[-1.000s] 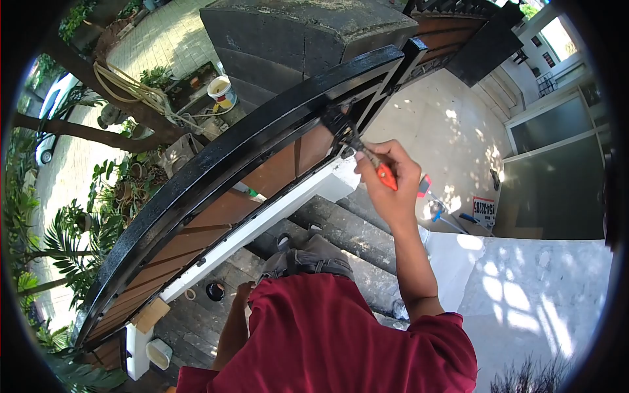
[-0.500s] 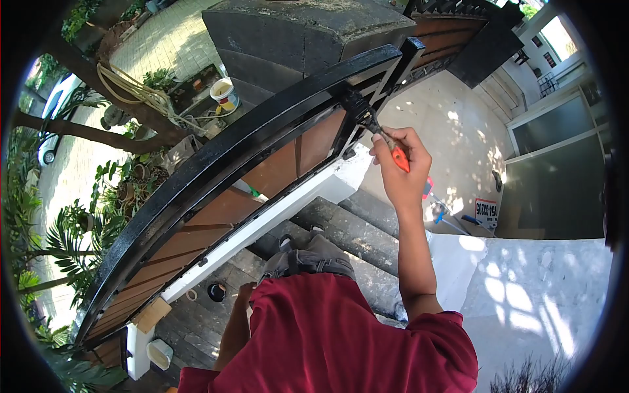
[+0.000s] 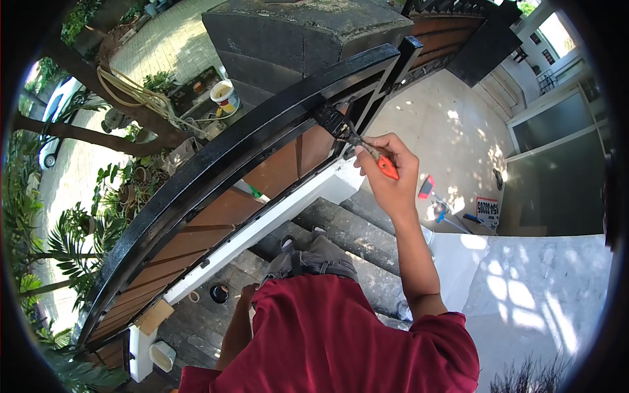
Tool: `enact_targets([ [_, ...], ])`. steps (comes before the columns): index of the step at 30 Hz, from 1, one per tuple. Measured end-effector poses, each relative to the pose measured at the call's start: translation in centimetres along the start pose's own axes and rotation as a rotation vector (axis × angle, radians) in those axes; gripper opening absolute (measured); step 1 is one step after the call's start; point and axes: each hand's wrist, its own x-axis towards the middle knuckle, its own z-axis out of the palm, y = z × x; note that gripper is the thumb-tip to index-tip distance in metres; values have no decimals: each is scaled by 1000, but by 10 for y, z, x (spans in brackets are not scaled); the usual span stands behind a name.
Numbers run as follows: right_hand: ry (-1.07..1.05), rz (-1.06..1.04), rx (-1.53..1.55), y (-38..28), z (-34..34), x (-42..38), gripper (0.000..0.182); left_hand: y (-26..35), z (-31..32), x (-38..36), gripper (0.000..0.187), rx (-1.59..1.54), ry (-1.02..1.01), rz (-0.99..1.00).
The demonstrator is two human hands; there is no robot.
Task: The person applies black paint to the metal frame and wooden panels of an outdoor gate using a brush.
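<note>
My right hand (image 3: 390, 167) is closed around a paintbrush (image 3: 388, 168) with an orange-red handle. The brush's wide, black-coated bristles press against the inner side of a curved black metal railing (image 3: 262, 108), close to its upper end. Brown panels (image 3: 282, 164) fill the space below the top bar. Down by my hip hangs my left hand (image 3: 247, 293), mostly hidden by the shirt and arm, so its fingers do not show. On the step near it stands a small dark round container (image 3: 219, 293).
Dark steps (image 3: 347, 226) lie beneath me, beside a white ledge (image 3: 223, 255). A white paint bucket (image 3: 225, 96) stands beyond the railing. Tools with blue and red parts (image 3: 445, 213) and a number plate (image 3: 487, 208) lie on the floor to the right. Branches and plants fill the left.
My right hand and the paintbrush have moved left and slightly down along the railing. The brush stays in my grip, and my left arm is nearly still.
</note>
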Motion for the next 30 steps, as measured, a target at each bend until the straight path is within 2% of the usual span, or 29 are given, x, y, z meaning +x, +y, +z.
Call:
enact_targets([
  [2,136,73,71,-1,-4,9,12,1,-1,4,28,-3,-4,4],
  [6,158,65,-14,3,-6,13,12,2,0,6,28,-20,-3,16],
  [8,-14,16,-61,-4,0,2,10,-2,5,5,27,-24,-5,24],
  [10,-14,9,-17,-3,-4,4,10,-2,2,5,27,-29,-5,29],
  [12,161,22,19,2,-9,16,12,1,4,10,27,-39,-4,31],
  [13,171,34,19,4,-11,20,12,-2,4,7,27,-44,-4,32],
  [14,169,32,18,5,-9,16,12,-1,6,9,27,-49,-4,35],
  [17,-20,35,-38,1,3,-10,9,-6,9,7,26,-62,-5,43],
  [20,35,76,128,-13,7,-13,10,-9,11,7,26,-71,-3,47],
  [21,126,68,97,-9,6,-7,11,-9,10,7,26,-75,-1,46],
  [24,124,76,31,2,10,-6,11,-12,9,6,26,-85,0,50],
  [28,-45,45,123,-13,29,-33,11,-14,12,7,25,-95,0,58],
  [30,8,36,90,-4,25,-26,11,-13,10,10,25,-102,-1,59],
])
